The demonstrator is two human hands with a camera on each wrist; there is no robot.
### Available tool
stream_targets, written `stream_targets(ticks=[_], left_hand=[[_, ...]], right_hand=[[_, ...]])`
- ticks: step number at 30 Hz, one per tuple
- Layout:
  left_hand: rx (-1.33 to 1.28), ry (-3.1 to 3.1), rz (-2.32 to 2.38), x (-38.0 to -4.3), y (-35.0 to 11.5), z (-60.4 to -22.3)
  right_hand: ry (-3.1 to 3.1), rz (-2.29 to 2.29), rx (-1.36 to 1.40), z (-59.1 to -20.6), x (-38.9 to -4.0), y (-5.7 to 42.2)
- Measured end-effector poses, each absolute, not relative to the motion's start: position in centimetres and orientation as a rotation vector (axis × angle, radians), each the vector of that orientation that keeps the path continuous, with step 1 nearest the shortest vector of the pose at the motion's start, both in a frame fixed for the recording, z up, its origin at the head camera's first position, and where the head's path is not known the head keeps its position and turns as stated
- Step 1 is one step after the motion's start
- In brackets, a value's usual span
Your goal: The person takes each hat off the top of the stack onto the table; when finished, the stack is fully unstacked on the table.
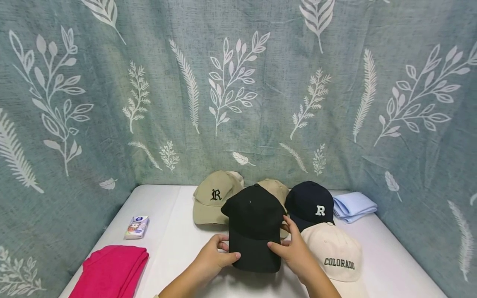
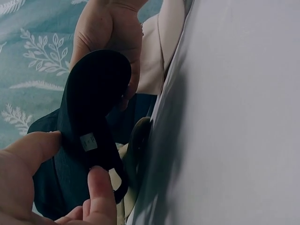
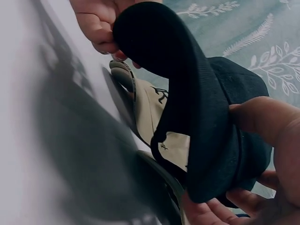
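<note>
A plain black baseball cap (image 1: pixel 255 215) is held up off the table, brim toward me and crown tilted back. My left hand (image 1: pixel 212 258) pinches it at the left side of the brim, thumb on top and fingers below. On the opposite side my right hand (image 1: pixel 292 248) grips brim and crown edge the same way. The left wrist view shows the cap's underside, with a small white label (image 2: pixel 88 141) inside. In the right wrist view the strap opening at the back of the black cap (image 3: pixel 211 140) shows.
Behind stand a khaki cap (image 1: pixel 210 196) with a black R, a tan cap (image 1: pixel 275 188) partly hidden, and a navy cap (image 1: pixel 311 200). A cream COLORADO cap (image 1: pixel 335 250) lies at right. Also there: light-blue cloth (image 1: pixel 354 207), tissue pack (image 1: pixel 136 227), pink cloth (image 1: pixel 112 271).
</note>
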State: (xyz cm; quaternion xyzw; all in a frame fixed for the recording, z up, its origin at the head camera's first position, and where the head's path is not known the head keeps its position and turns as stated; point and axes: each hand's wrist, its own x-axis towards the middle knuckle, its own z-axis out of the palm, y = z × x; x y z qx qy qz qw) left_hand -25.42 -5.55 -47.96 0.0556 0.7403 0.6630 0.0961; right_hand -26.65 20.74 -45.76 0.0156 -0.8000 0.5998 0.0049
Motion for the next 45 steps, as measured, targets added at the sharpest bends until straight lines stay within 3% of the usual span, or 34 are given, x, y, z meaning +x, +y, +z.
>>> stream_targets(ticks=[24, 45], left_hand=[[0.213, 2.077, 1.857, -24.4, -4.6, -48.4], [0.110, 2.002, 1.759, -23.8, -3.4, -48.9]], right_hand=[[-2.563, 1.894, -0.014, -46.3, -23.9, 22.8], [-2.664, 1.899, 0.091, -47.3, -22.5, 24.6]])
